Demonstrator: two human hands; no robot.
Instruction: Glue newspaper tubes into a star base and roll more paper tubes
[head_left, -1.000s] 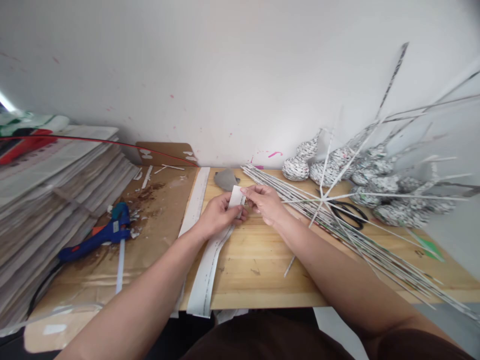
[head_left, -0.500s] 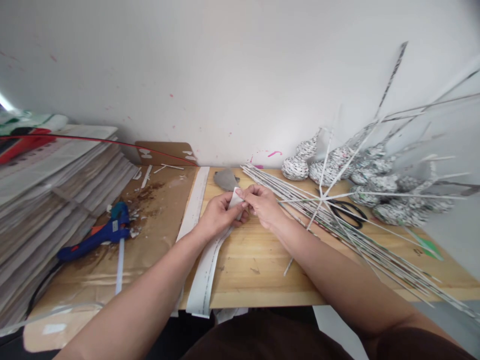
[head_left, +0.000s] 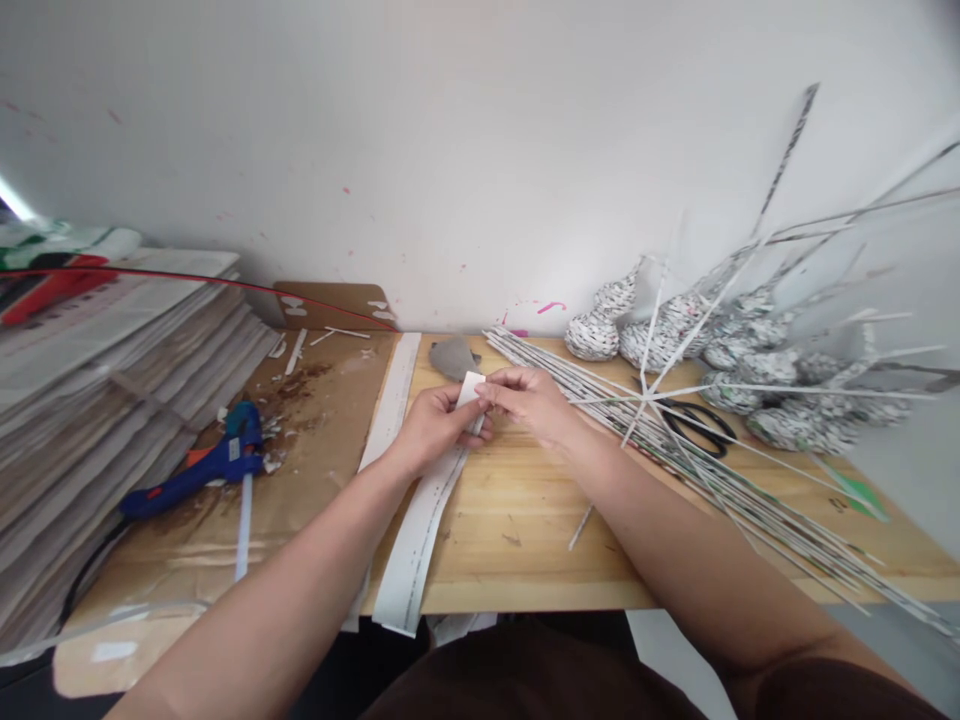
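A long white paper strip (head_left: 417, 540) runs from the table's front edge up to both hands. My left hand (head_left: 442, 425) is closed on its upper part, the thumb lying across the paper. My right hand (head_left: 529, 400) pinches the strip's right edge near the top end, its fingertips close to the left thumb. A second white strip (head_left: 394, 400) lies flat to the left, partly hidden by my left forearm. Just beyond the hands sits a grey piece (head_left: 452, 357). Right of the hands lies a bundle of thin paper rods (head_left: 525, 358).
A blue glue gun (head_left: 225, 460) rests on brown cardboard (head_left: 315, 490) at the left, beside stacked newspapers (head_left: 150, 390). Black scissors (head_left: 701, 428), crossed paper rods (head_left: 646, 398) and several woven paper shapes (head_left: 592, 335) are at the right. The wall stands behind.
My right hand has shifted slightly right and flattened somewhat, with its fingers still at the strip. The strip's upper end shows a little more between the hands. The view has moved slightly.
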